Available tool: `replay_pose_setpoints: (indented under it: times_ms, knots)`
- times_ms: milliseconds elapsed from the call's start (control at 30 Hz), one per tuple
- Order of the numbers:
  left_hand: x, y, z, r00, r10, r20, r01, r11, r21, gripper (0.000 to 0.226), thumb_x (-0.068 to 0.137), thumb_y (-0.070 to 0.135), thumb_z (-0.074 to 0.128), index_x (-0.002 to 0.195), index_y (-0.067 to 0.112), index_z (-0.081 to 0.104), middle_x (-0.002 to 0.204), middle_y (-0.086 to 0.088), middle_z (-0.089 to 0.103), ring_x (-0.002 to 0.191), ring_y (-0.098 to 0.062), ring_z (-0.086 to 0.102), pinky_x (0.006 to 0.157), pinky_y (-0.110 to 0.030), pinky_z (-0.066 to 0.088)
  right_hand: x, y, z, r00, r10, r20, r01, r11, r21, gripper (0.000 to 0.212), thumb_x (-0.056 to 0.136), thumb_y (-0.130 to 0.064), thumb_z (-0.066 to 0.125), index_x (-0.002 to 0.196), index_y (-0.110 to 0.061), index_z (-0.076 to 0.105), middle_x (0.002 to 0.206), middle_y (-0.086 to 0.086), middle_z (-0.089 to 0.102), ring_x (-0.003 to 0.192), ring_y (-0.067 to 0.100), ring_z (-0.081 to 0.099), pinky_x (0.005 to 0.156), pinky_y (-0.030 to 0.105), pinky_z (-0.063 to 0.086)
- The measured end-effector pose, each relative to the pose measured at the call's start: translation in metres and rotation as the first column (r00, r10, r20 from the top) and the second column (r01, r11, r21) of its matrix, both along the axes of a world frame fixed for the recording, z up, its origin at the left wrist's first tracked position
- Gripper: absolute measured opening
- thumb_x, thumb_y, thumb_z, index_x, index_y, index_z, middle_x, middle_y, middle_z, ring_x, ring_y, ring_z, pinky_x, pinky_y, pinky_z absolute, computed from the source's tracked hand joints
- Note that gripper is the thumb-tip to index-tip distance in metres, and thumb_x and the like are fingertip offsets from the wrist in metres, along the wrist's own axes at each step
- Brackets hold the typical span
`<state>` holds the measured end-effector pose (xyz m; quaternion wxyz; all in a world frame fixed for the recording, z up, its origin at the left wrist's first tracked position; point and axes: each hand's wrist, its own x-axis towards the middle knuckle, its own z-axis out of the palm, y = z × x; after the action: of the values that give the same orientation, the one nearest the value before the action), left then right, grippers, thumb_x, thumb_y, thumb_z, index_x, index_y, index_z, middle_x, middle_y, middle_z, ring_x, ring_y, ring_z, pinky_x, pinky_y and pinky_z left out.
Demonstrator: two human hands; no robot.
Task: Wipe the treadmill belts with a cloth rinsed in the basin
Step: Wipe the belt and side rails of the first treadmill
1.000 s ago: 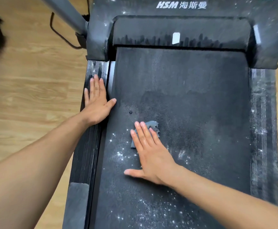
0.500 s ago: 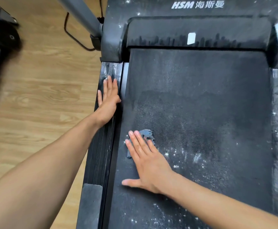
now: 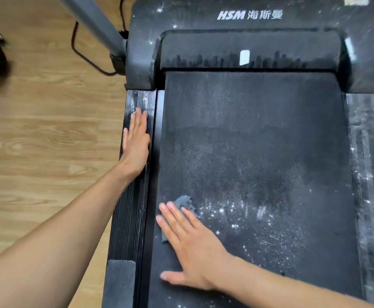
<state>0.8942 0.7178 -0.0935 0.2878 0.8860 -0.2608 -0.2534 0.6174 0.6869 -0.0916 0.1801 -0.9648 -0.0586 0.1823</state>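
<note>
A view from above of a black treadmill belt point(image 3: 259, 141) running away from the viewer, dusted with white specks that cluster near its lower middle. The person's right hand point(image 3: 190, 247) lies flat on the belt near its left edge, fingers straight and together, thumb spread to the left — it presses a small grey cloth point(image 3: 185, 203) down under the fingers rather than gripping it. Only the cloth's crumpled far edge and a sliver by the little finger show. The left hand point(image 3: 136, 141) rests palm-down, fingers straight, on the ribbed left side rail point(image 3: 129, 218), holding nothing. Beyond the belt, the dusty motor cover point(image 3: 248, 16) carries white "HSM" lettering. A grey upright post point(image 3: 97, 21) and a black cable point(image 3: 79, 50) stand over the wooden floor point(image 3: 43, 130) at left.
</note>
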Motion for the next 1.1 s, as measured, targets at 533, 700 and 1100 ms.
replay_pose_setpoints:
  times_ms: [533,700,1100]
  knots:
    - [-0.012,0.005,-0.005,0.85,-0.127,0.512,0.019,0.977,0.211,0.065,0.096,0.03,0.043,0.161,0.022,0.038,0.172,0.005,0.027,0.156,-0.012,0.028,0.104,-0.042,0.036,0.042,-0.076,0.04,0.977,-0.19,-0.094,0.212,0.906,0.367,0.005,0.093,-0.026,0.069,0.096,-0.028,0.066,0.096,-0.008,0.054,0.088,0.015,0.054,0.083,0.034,0.044]
    - [-0.013,0.005,-0.008,0.846,-0.119,0.519,0.028,0.983,0.179,0.065,0.097,0.03,0.042,0.161,0.021,0.037,0.173,0.006,0.024,0.157,-0.013,0.027,0.105,-0.045,0.034,0.048,-0.17,0.077,0.761,-0.614,-0.211,0.631,0.623,0.462,0.02,0.088,-0.021,0.078,0.09,-0.029,0.06,0.084,-0.012,0.065,0.074,0.007,0.058,0.072,0.025,0.047]
    - [-0.014,0.001,-0.018,0.828,-0.033,0.56,-0.011,0.997,0.075,0.065,0.094,0.033,0.036,0.158,0.018,0.041,0.171,0.004,0.029,0.155,-0.023,0.032,0.102,-0.051,0.037,-0.005,-0.371,0.054,0.654,-0.738,0.165,0.749,0.602,-0.277,0.041,0.088,-0.026,0.072,0.127,-0.013,0.072,0.131,0.008,0.066,0.117,0.04,0.058,0.101,0.049,0.051]
